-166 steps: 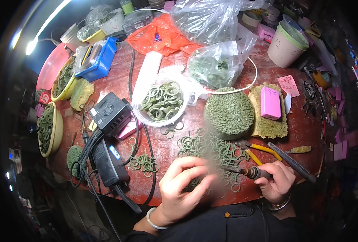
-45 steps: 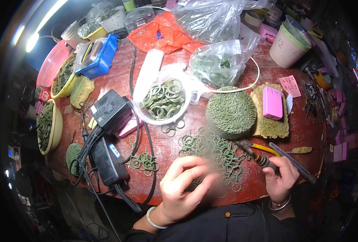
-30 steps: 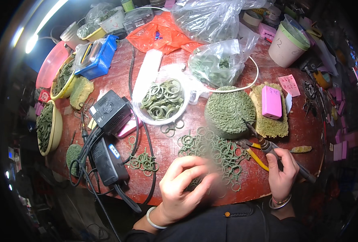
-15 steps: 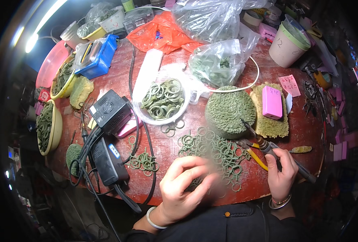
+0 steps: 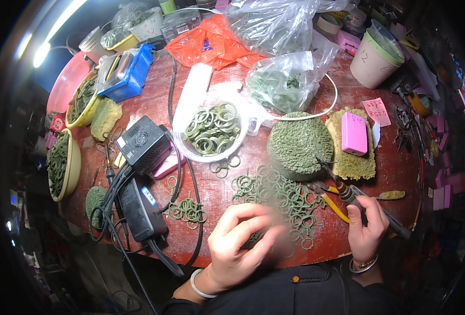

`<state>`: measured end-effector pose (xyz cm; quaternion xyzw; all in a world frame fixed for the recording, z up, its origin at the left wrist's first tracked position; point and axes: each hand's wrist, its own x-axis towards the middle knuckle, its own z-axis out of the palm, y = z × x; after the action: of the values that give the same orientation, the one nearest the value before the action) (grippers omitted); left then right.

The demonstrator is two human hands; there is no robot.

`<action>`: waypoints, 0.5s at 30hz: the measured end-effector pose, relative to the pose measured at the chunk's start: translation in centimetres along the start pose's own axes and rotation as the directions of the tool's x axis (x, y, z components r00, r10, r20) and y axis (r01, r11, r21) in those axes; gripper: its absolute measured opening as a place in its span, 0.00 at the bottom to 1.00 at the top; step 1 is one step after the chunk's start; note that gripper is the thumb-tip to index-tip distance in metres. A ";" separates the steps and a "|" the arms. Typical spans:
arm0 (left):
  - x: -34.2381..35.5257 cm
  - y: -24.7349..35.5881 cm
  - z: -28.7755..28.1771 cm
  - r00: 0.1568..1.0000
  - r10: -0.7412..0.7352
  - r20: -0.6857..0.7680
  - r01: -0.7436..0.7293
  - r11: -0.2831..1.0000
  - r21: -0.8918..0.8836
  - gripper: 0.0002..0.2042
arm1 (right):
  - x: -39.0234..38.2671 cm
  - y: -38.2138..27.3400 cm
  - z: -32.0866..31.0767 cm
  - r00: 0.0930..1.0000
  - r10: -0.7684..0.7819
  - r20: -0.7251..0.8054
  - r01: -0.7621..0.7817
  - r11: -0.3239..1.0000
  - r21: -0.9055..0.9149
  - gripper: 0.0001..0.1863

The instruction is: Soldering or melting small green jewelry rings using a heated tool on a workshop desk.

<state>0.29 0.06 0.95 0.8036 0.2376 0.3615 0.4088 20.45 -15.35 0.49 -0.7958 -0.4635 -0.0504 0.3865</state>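
My right hand (image 5: 367, 226) is wrapped round the dark handle of a soldering iron (image 5: 350, 193). Its thin tip points up and left, at the lower right edge of a rough green round pad (image 5: 299, 144). Fingers curled and drawn together, my left hand (image 5: 243, 244) hangs over the near part of the table. A blurred patch at its fingertips hides whatever they may hold. Just beyond it lies a loose pile of thin green rings (image 5: 295, 202). Yellow-handled pliers (image 5: 333, 206) lie between that pile and my right hand.
A clear tub (image 5: 211, 156) holds thicker green rings. Left of it stand a black box (image 5: 143, 144) and a black power adapter (image 5: 142, 210) with looping cables. A pink block (image 5: 353, 134) rests on a yellowish sponge (image 5: 337, 164). Plastic bags (image 5: 282, 86) lie at the back.
My right hand and the soldering iron have shifted very slightly right and toward me. My left hand and the ring piles look the same.
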 end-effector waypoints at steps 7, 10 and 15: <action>-0.1 -0.1 -0.3 0.995 -0.058 0.081 0.068 0.989 -0.134 0.13 | 0.1 0.0 0.0 1.000 -0.009 0.009 0.009 1.000 -0.006 0.11; -0.4 -0.6 -0.4 0.984 -0.129 0.126 0.169 0.906 -0.388 0.13 | 0.1 0.1 0.1 1.000 0.001 0.008 -0.001 1.000 -0.004 0.10; -0.7 -0.7 -0.8 0.944 -0.242 0.224 0.328 0.752 -0.571 0.11 | 0.1 0.0 0.1 0.999 0.038 0.022 -0.038 0.999 0.000 0.09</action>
<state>-0.78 0.35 0.45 0.6090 0.2019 0.2958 0.7077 20.52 -15.16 0.44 -0.8049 -0.4527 -0.0342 0.3822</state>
